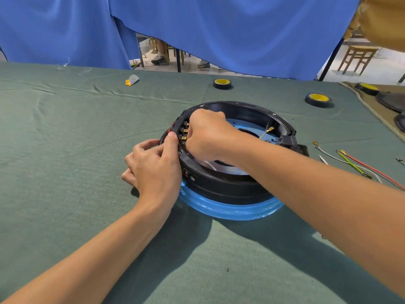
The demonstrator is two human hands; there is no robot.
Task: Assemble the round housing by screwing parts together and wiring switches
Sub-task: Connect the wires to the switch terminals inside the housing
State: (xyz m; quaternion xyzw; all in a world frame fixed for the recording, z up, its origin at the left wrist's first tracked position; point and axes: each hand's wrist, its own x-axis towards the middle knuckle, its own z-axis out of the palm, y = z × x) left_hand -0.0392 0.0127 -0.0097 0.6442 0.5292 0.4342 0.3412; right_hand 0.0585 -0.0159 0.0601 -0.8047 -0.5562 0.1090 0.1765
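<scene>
- Two hands meet at one spot in the head view. The housing [219, 183] sits near the middle of the tabletop [65, 150] on a blue base [230, 210], and both hands work at its left wall, where the switches [173, 128] are set.
- Left hand [153, 167]: its grip pinches the wall, with the thumb on top of the rim and the fingers curled against the outside. If that hold slackens, a push from inside could slide the housing across the cloth or press a switch out of its slot.
- Right hand [208, 134]: it reaches inside to the terminals [185, 130] with its fingers curled tight. What the grip pinches is hidden under the knuckles, so I cannot tell. A connector pushed on crooked could bend a brass tab or seat only halfway.
- Several tabs stand close together and the fist blocks the view of them, so a connector could easily go on the wrong one.
- Loose wire [270, 129]: it stands up inside the housing, brass end upward, near the right forearm, which could snag and tug it.
- Spare wires [355, 163]: they lie on the tabletop to the right, well apart from the housing. Taking the wrong colour would miswire a switch.
</scene>
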